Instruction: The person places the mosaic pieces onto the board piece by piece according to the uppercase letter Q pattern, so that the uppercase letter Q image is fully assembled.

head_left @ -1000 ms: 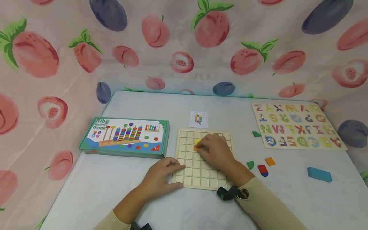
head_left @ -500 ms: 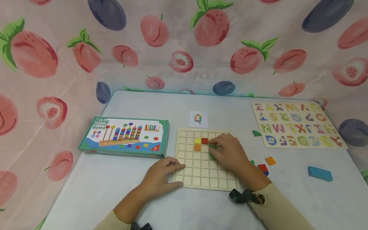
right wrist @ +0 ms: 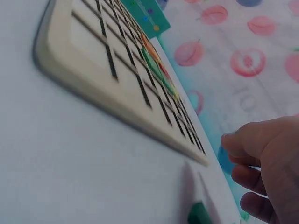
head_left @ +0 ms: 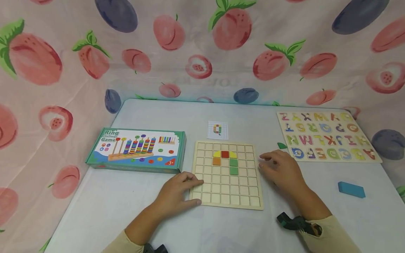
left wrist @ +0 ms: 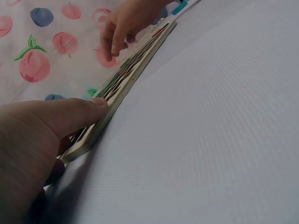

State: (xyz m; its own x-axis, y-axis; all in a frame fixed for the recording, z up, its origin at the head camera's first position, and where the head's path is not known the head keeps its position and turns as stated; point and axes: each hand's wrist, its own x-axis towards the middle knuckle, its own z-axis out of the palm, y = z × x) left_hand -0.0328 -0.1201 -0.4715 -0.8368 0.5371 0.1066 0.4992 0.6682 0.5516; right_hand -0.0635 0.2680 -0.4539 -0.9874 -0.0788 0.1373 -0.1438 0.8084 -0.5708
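Observation:
My left hand (head_left: 175, 193) rests at the near left side of the wooden grid board (head_left: 216, 189), thumb and index finger lying on its rim. On the grid sit two yellow corner pieces (head_left: 233, 154), a red square (head_left: 225, 154) between them, an orange square (head_left: 216, 161) and two green squares (head_left: 233, 170). Off the board's right side, my right hand (head_left: 281, 172) hovers with loosely bent fingers and nothing visible in them. It hides the part of the table below it. A green quarter-round piece (head_left: 282, 145) lies beyond it.
A pattern card (head_left: 217, 130) lies behind the board. To the left is a Ring Challenge Game box (head_left: 136, 151). An alphabet puzzle board (head_left: 329, 137) stands at the back right, and a blue block (head_left: 351, 189) lies nearer on the right.
My right hand has left the grid and moved right, over where several loose pieces lay. A second yellow corner piece and both green squares now show uncovered. My left hand has stayed put.

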